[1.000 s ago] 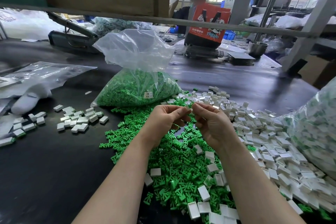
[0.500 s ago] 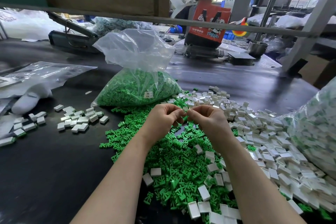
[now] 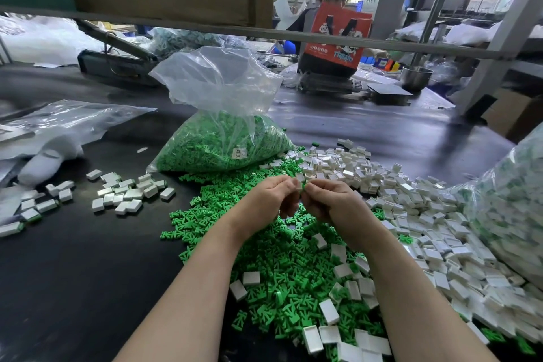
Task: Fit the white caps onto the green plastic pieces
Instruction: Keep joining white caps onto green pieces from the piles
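Above the heap of green pieces (image 3: 282,261) on the dark surface (image 3: 73,273), the left hand (image 3: 264,200) and right hand (image 3: 332,203) have closed together, pinching a white cap (image 3: 300,179) between fingertips, apparently being pressed onto a green piece largely hidden there.

Both hands — left hand (image 3: 266,200), right hand (image 3: 330,203) — pinch one white cap (image 3: 300,178).

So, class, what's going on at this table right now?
A person is assembling small parts. The left hand and right hand meet above a heap of green plastic pieces, pinching a white cap between their fingertips. Loose white caps lie to the right; a group of white pieces sits left.
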`<action>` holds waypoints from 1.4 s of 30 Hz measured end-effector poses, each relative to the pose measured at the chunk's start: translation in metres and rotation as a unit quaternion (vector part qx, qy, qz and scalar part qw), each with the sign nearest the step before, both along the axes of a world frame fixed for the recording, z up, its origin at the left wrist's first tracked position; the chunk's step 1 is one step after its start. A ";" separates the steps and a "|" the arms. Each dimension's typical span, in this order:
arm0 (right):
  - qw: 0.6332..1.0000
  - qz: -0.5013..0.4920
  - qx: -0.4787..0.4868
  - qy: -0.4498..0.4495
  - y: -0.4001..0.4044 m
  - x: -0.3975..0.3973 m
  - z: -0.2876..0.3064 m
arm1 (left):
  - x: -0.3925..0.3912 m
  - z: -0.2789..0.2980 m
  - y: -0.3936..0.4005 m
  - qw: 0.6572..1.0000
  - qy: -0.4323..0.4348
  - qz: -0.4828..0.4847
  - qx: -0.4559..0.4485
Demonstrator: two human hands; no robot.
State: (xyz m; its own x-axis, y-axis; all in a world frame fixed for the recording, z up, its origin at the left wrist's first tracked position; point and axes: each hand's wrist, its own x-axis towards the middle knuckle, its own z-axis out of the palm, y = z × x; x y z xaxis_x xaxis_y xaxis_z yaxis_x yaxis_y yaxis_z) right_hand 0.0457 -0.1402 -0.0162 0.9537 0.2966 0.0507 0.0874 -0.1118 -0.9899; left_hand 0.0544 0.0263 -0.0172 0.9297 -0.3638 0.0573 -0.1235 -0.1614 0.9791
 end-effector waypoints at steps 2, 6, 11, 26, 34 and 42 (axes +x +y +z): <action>1.000 0.021 -0.003 0.014 -0.003 0.000 -0.002 | 0.001 -0.003 0.000 1.000 0.012 -0.009 0.002; 0.998 0.061 0.007 0.031 -0.007 0.000 -0.002 | 0.000 -0.006 -0.002 0.999 0.033 -0.029 -0.017; 0.996 0.075 0.002 0.043 -0.012 -0.001 -0.003 | -0.003 -0.004 -0.002 0.998 0.024 -0.063 0.019; 0.993 0.103 -0.044 0.032 -0.017 0.000 -0.002 | -0.003 -0.004 0.002 0.994 0.000 -0.091 0.059; 0.992 0.113 -0.056 0.025 -0.018 -0.001 0.000 | -0.003 -0.004 0.003 0.992 -0.010 -0.101 0.069; 0.992 0.114 -0.054 0.012 -0.016 -0.001 -0.002 | -0.003 -0.005 -0.001 0.993 -0.005 -0.105 0.060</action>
